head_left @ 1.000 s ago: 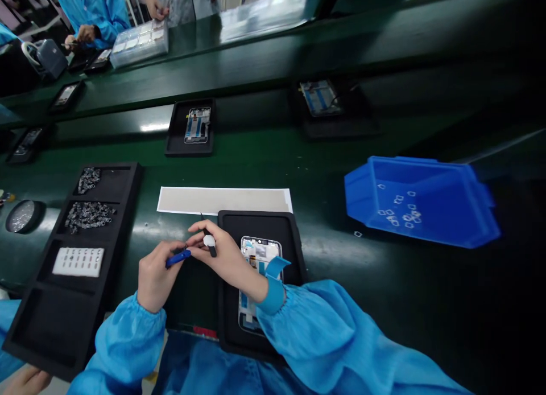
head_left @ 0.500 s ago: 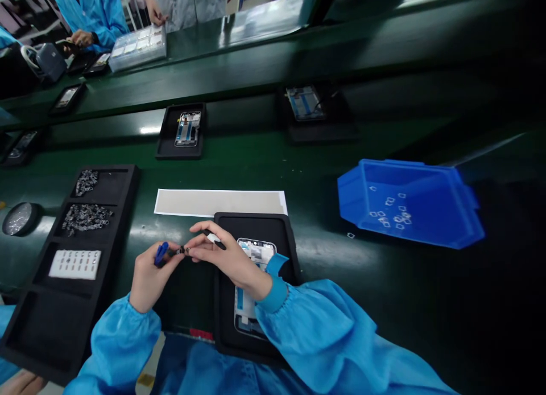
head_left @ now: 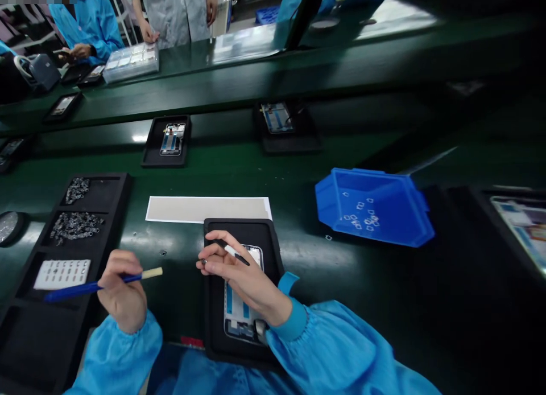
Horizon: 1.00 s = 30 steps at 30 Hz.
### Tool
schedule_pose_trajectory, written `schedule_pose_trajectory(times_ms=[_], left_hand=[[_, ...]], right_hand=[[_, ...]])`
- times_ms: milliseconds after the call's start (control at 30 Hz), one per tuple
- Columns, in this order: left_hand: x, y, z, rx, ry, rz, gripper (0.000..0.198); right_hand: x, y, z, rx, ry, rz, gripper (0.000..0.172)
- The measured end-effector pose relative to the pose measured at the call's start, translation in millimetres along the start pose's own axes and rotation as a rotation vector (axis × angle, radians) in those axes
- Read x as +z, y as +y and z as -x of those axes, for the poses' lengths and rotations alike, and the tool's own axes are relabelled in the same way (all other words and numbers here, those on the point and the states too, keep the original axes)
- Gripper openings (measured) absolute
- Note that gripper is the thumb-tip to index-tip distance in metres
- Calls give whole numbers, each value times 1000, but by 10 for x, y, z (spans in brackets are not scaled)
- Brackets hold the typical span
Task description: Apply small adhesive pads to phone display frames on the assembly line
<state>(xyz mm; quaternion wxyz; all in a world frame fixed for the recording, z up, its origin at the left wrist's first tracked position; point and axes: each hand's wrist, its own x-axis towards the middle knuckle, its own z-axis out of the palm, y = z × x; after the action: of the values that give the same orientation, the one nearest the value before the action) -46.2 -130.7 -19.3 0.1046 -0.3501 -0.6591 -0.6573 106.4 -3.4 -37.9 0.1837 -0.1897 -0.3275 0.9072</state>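
Observation:
My left hand [head_left: 123, 289] is closed round a blue pen-like tool [head_left: 74, 291], whose pale flat tip points right. My right hand [head_left: 239, 275] hovers over a phone frame [head_left: 239, 307] that lies in a black tray [head_left: 213, 326]. Pinched at its thumb and fingertip is a small dark part [head_left: 203, 262]. A slim black-and-white tool [head_left: 234, 252] is tucked between the fingers of the same hand. On the green table between the hands lies a tiny dark piece [head_left: 163, 252]. My right hand and sleeve hide part of the phone frame.
At left, a black compartment tray [head_left: 121, 196] holds small metal parts [head_left: 77, 227] and a white card [head_left: 62, 274]. A pale strip [head_left: 207, 209] lies behind the phone tray. A blue bin [head_left: 384, 184] with small rings stands at right. Co-workers are across the bench.
My hands have come apart, the left moving left and turning the blue tool so its pale tip shows. A tiny dark piece now lies on the table. The view has shifted right.

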Motion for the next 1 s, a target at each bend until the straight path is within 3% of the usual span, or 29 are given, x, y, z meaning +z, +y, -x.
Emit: schedule_pose_trajectory(times_ms=[100, 200, 400, 567, 667, 767, 1000], left_hand=[[203, 156, 138, -155, 5, 252, 57], [305, 181, 281, -159, -87, 267, 50], [255, 117, 327, -79, -246, 244, 37], [180, 289, 165, -81, -482, 49, 20], [158, 368, 117, -82, -548, 7, 10], [155, 354, 154, -88, -507, 28, 6], [204, 272, 337, -44, -322, 12, 21]], right_hand=[[24, 33, 66, -49, 51, 35, 44], [55, 44, 103, -90, 81, 80, 44], [62, 50, 130, -139, 103, 145, 41], [20, 31, 156, -169, 122, 193, 43], [21, -2, 176, -233, 164, 280, 37], [35, -16, 181, -310, 204, 351, 32], [71, -10, 198, -429, 308, 488, 23]])
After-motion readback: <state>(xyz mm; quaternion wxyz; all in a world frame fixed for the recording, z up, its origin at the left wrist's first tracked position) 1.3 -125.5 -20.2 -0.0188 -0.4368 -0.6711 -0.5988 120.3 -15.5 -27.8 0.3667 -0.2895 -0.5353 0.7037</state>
